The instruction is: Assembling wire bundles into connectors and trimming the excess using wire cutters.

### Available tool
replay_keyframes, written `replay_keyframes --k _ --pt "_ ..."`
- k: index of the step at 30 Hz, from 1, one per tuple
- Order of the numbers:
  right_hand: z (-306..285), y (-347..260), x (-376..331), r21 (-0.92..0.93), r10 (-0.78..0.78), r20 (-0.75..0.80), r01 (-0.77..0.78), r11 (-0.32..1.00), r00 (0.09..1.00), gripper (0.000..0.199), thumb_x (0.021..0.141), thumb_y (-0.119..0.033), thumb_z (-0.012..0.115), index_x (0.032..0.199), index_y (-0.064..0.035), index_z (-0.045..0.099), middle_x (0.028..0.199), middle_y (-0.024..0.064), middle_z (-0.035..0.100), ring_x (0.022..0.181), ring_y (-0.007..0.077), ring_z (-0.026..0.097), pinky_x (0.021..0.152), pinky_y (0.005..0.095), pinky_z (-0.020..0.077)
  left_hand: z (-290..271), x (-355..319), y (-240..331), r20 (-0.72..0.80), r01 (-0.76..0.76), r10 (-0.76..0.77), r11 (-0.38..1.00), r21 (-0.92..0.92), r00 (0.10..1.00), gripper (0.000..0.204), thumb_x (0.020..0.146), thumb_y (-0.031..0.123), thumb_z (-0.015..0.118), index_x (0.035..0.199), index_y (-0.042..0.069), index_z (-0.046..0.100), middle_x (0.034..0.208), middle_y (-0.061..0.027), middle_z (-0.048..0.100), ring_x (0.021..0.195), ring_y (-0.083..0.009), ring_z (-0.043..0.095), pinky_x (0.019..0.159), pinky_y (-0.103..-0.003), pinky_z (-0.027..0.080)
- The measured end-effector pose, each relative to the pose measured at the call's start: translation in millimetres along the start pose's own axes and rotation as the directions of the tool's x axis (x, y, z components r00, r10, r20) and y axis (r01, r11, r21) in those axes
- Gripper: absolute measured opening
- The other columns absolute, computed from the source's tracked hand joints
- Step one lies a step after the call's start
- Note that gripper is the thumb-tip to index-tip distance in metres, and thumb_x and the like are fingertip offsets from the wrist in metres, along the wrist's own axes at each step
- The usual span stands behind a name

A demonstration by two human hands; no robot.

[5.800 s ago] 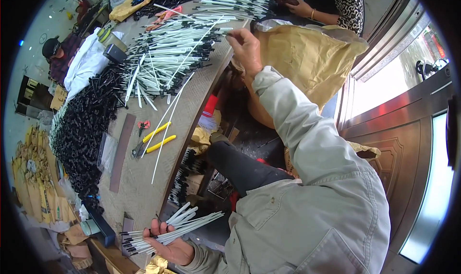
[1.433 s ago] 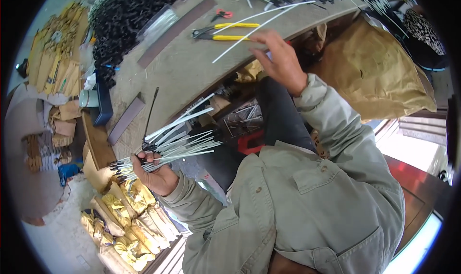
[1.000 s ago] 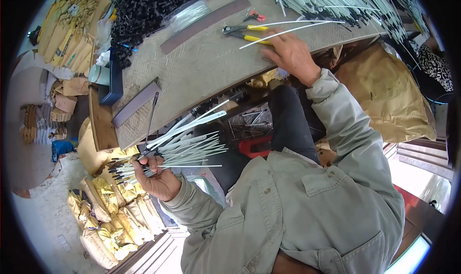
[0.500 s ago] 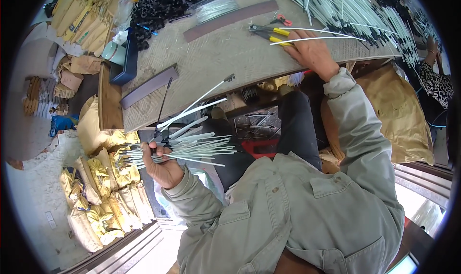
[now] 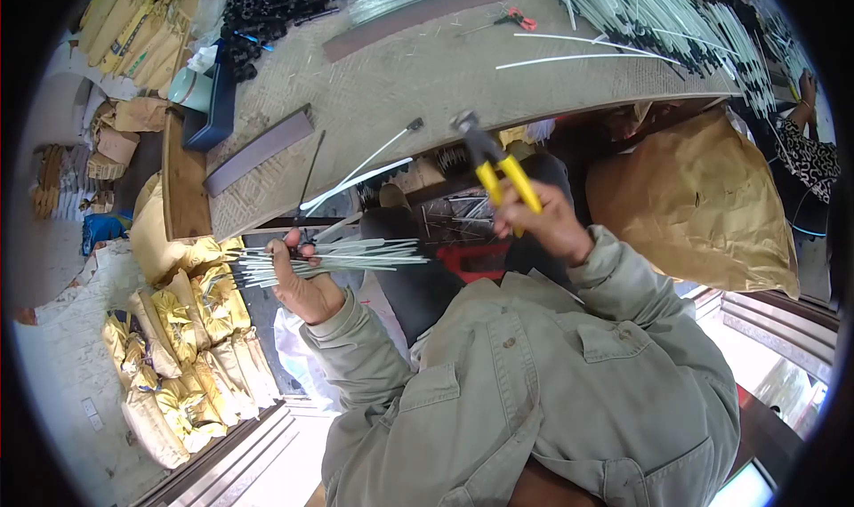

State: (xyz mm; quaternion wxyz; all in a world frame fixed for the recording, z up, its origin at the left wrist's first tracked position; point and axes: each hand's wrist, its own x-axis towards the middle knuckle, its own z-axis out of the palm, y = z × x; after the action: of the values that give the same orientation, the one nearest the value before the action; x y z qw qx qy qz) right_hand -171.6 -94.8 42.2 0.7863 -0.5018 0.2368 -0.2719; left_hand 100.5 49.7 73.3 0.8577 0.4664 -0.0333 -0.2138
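My left hand (image 5: 305, 286) is closed around a bundle of thin white rods (image 5: 378, 256), left of my knees and below the table edge. A longer white rod with a small dark tip (image 5: 366, 160) and a thin dark rod (image 5: 313, 164) stick up from the same grip. In my right hand (image 5: 553, 224) are yellow-handled cutting pliers (image 5: 481, 144), held above my lap with the dark jaws pointing up and away. My fingers wrap the handles, and the jaws touch no rod.
A large heap of white rods with black ends (image 5: 636, 22) covers the table's far right. Red-handled scissors (image 5: 516, 20), flat bars (image 5: 418, 18) and a pile of black parts (image 5: 276, 9) lie on the table (image 5: 382, 89). Paper sacks (image 5: 200, 356) stand lower left. Another person's patterned sleeve (image 5: 808, 156) shows at right.
My right hand has picked the yellow-handled cutting pliers up off the table and brought them toward me over my lap. My left hand keeps hold of the rods, nearly in place.
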Motion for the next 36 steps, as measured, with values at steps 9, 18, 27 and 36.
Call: replay_keyframes --k 9,18,27,36 --pt "-3 -10 -2 -0.171 -0.265 -0.034 0.255 0.952 0.964 0.018 0.085 0.004 0.045 0.099 0.0003 0.055 0.103 0.0100 0.050 0.076 0.0146 0.058 0.067 0.0254 0.0478 32 -26 10 0.127 -0.323 0.302 0.924 0.206 0.945 0.017 0.083 0.018 0.061 0.095 0.007 0.055 0.073 -0.0073 0.061 0.054 -0.0089 0.046 0.047 -0.020 0.029" --pt "-6 -29 12 -0.459 -0.142 -0.050 0.104 0.883 0.989 0.012 0.087 0.000 0.046 0.098 -0.0032 0.051 0.081 0.0022 0.047 0.064 0.0067 0.049 0.056 0.0211 0.0417 17 -26 2 0.244 -0.388 0.327 0.881 0.269 0.913 0.019 0.084 0.018 0.059 0.097 0.005 0.052 0.070 -0.0081 0.060 0.051 -0.0087 0.044 0.046 -0.019 0.028" --pt "-7 -33 25 -0.717 -0.219 0.086 0.213 0.664 0.972 0.011 0.087 0.000 0.046 0.097 -0.0035 0.050 0.074 0.0022 0.046 0.059 0.0074 0.049 0.054 0.0221 0.0402 -9 -16 -17 0.281 -0.355 0.281 0.897 0.263 0.918 0.019 0.083 0.019 0.060 0.092 0.005 0.052 0.068 -0.0086 0.058 0.050 -0.0095 0.044 0.045 -0.019 0.028" --pt "-8 -28 25 -0.812 -0.306 0.138 0.285 0.510 0.942 0.009 0.087 -0.001 0.047 0.095 -0.0028 0.050 0.076 0.0041 0.044 0.057 0.0101 0.049 0.052 0.0231 0.0397 -17 -12 -29 0.250 -0.323 0.258 0.909 0.266 0.933 0.017 0.084 0.018 0.060 0.089 0.004 0.052 0.067 -0.0081 0.056 0.051 -0.0093 0.044 0.046 -0.019 0.029"
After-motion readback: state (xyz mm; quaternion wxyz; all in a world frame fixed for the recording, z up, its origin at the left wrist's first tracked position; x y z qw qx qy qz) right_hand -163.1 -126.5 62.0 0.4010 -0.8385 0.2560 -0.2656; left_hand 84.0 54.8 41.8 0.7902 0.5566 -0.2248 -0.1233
